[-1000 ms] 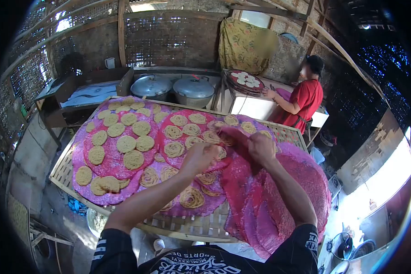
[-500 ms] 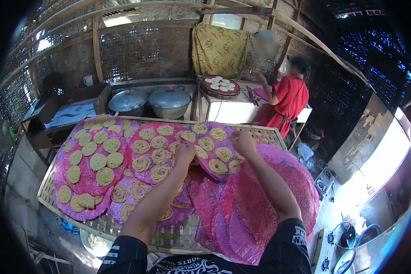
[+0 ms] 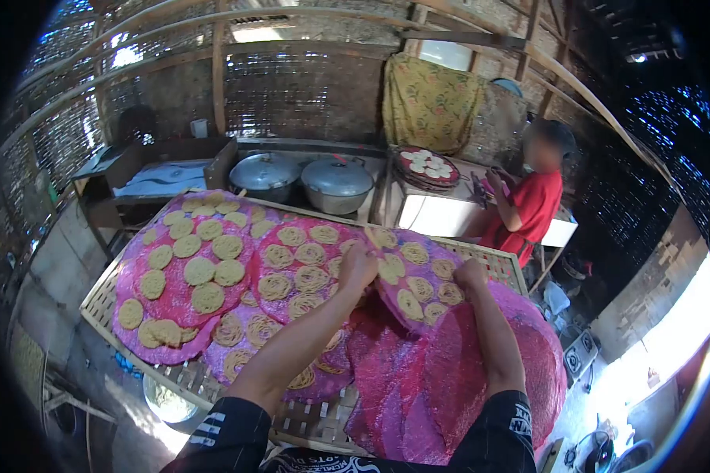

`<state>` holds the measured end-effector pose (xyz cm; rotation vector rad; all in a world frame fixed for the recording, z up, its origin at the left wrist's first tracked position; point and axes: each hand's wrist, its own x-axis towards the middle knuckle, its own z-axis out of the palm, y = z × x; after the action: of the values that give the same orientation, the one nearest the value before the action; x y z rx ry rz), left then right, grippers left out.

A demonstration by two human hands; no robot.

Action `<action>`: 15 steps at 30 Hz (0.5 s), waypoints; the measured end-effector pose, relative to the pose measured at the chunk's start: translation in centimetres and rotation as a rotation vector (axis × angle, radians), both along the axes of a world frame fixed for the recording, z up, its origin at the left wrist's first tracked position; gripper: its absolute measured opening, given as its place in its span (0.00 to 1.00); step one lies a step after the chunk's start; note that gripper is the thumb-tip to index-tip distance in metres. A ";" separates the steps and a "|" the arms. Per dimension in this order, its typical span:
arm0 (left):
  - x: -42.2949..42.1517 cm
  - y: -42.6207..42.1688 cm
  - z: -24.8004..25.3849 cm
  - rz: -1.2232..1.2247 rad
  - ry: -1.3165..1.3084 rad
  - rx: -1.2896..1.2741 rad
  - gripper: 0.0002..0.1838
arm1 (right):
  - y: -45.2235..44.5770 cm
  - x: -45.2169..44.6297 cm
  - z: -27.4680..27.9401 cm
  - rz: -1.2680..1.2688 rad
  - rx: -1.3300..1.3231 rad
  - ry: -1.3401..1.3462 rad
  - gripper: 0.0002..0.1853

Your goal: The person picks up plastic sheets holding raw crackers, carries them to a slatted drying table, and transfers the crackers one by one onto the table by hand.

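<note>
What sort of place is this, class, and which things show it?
Probably a small food workshop: many noodle-like rounds lie on pink and purple cloths over a woven rack, with a large lidded pot behind.

Both arms extend forward, the left hand (image 3: 358, 268) and right hand (image 3: 472, 274) nearly level and apart from each other. The bare left forearm (image 3: 304, 340) slants inward from the elbow, ending in curled fingers; the right forearm (image 3: 498, 343) runs more directly ahead, leaning slightly inward, its hand likewise curled, knuckles up, fingertips hidden from the head camera.
</note>
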<state>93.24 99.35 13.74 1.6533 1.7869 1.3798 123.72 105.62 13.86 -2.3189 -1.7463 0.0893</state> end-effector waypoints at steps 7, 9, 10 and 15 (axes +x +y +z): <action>-8.1 5.6 4.9 -0.112 -0.114 0.003 0.14 | 6.2 1.1 -4.0 0.325 -0.008 0.312 0.11; -12.4 3.1 6.7 -0.142 -0.206 -0.144 0.14 | 3.0 -2.3 -1.4 0.273 0.051 0.668 0.08; -14.3 -0.3 9.0 -0.151 -0.259 -0.230 0.14 | 2.1 -3.4 -0.8 0.305 0.075 0.621 0.08; -28.5 6.4 -8.3 0.164 0.415 -0.106 0.15 | -3.3 -9.0 2.1 0.528 0.226 0.281 0.15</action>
<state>64.76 105.77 5.40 1.8730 2.2241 1.0311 114.69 102.36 15.94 -1.5602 -2.0418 0.2765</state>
